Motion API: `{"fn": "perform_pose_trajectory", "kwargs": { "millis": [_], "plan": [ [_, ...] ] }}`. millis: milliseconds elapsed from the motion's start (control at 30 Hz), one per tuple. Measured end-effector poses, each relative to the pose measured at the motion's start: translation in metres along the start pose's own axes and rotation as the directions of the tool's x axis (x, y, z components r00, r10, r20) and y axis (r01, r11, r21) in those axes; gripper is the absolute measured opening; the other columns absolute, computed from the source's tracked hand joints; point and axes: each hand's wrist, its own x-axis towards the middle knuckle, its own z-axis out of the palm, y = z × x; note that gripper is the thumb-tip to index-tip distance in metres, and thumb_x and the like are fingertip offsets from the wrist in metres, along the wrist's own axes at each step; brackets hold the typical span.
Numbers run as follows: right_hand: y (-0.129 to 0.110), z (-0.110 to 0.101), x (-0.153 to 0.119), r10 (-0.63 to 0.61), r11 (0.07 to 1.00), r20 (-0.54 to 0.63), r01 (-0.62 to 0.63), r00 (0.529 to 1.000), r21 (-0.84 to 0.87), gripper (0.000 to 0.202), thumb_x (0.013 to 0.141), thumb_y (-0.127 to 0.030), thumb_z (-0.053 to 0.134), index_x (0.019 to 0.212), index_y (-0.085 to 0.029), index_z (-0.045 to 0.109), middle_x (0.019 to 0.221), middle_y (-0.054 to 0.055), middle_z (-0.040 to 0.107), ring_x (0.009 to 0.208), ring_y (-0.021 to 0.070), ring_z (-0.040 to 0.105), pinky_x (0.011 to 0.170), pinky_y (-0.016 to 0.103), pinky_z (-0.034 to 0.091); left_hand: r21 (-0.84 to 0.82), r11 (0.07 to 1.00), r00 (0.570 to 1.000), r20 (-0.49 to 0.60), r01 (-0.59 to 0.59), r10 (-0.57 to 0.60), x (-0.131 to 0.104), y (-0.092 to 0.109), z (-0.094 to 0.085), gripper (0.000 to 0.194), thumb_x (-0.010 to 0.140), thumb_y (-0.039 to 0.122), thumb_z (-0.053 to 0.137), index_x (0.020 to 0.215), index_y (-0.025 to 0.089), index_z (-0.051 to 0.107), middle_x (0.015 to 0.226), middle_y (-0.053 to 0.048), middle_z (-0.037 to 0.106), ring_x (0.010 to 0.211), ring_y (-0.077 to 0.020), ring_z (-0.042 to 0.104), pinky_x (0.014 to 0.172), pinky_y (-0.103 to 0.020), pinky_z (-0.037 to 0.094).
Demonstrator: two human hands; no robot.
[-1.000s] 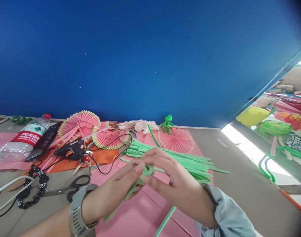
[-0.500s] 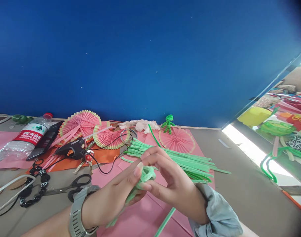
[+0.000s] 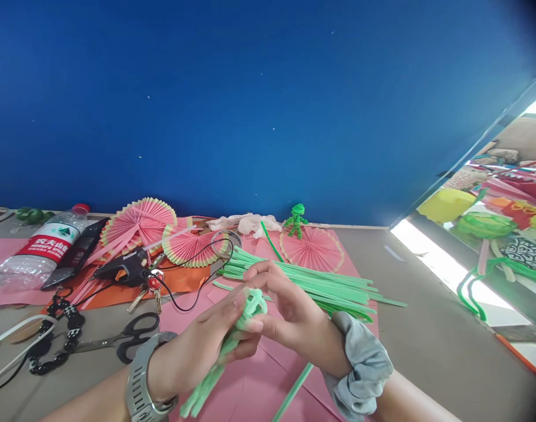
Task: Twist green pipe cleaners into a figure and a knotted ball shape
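Between my hands is a light green bundle of pipe cleaners [image 3: 206,384], its upper end bent into a small looped knot and its loose ends hanging toward me. My left hand [image 3: 221,325], with a grey watch at the wrist, is wrapped round the bundle just below the loops. Pinching the looped end from the other side is my right hand [image 3: 285,310], a grey scrunchie on its wrist. Behind my hands lies a pile of green pipe cleaners [image 3: 333,284]. A single pipe cleaner [image 3: 294,390] rests on the pink paper [image 3: 259,404] below.
On the left are scissors [image 3: 127,337], a black glue gun [image 3: 122,266], keys [image 3: 156,287], a beaded bracelet [image 3: 72,328] and a plastic bottle [image 3: 52,246]. Pink folded fans [image 3: 138,225] and a small green figure [image 3: 296,221] stand against the blue panel [image 3: 268,117].
The bundle has turned in my hands: its looped top now faces me more and its loose ends show below. The view has shifted slightly.
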Motion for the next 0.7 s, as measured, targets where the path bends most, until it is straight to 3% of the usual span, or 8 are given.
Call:
{"fn": "perform_pose_trajectory", "kwargs": {
  "millis": [133, 267, 533, 700],
  "plan": [
    [0.003, -0.003, 0.001, -0.036, 0.997, 0.043, 0.033, 0.998, 0.068, 0.030, 0.076, -0.039, 0.065, 0.098, -0.021, 0.057, 0.101, 0.005, 0.047, 0.098, 0.0188, 0.046, 0.087, 0.034, 0.039, -0.099, 0.995, 0.993, 0.117, 0.024, -0.012, 0.003, 0.001, -0.001, 0.043, 0.092, 0.041, 0.016, 0.069, 0.018, 0.044, 0.047, 0.008, 0.027, 0.043, -0.0089, 0.015, 0.048, -0.026, 0.018],
    [0.008, -0.003, 0.001, -0.048, 0.992, 0.040, 0.043, 0.998, 0.122, 0.028, 0.076, -0.038, 0.065, 0.096, -0.020, 0.057, 0.098, 0.004, 0.047, 0.095, 0.0176, 0.046, 0.084, 0.032, 0.039, -0.096, 0.994, 0.982, 0.187, 0.058, -0.039, 0.004, 0.006, -0.001, 0.034, 0.091, 0.036, 0.023, 0.068, 0.019, 0.043, 0.047, 0.008, 0.026, 0.043, -0.0091, 0.015, 0.048, -0.026, 0.018],
    [0.009, -0.001, 0.001, -0.035, 0.995, 0.038, 0.032, 0.999, 0.092, 0.027, 0.078, -0.039, 0.062, 0.095, -0.019, 0.057, 0.095, 0.004, 0.045, 0.091, 0.0169, 0.045, 0.083, 0.031, 0.039, -0.036, 0.997, 0.982, 0.175, 0.070, -0.063, 0.002, 0.011, 0.000, 0.031, 0.089, 0.032, 0.024, 0.071, 0.018, 0.045, 0.046, 0.008, 0.029, 0.043, -0.0094, 0.017, 0.048, -0.025, 0.019],
    [0.013, 0.002, 0.000, -0.059, 0.997, -0.005, 0.059, 0.998, 0.058, 0.028, 0.081, -0.039, 0.058, 0.102, -0.020, 0.053, 0.100, 0.005, 0.046, 0.094, 0.0176, 0.046, 0.085, 0.032, 0.040, -0.163, 0.986, 0.993, 0.116, 0.028, -0.009, 0.006, 0.005, -0.001, 0.038, 0.092, 0.036, 0.020, 0.068, 0.018, 0.044, 0.049, 0.009, 0.025, 0.042, -0.0081, 0.016, 0.048, -0.024, 0.021]
  ]
}}
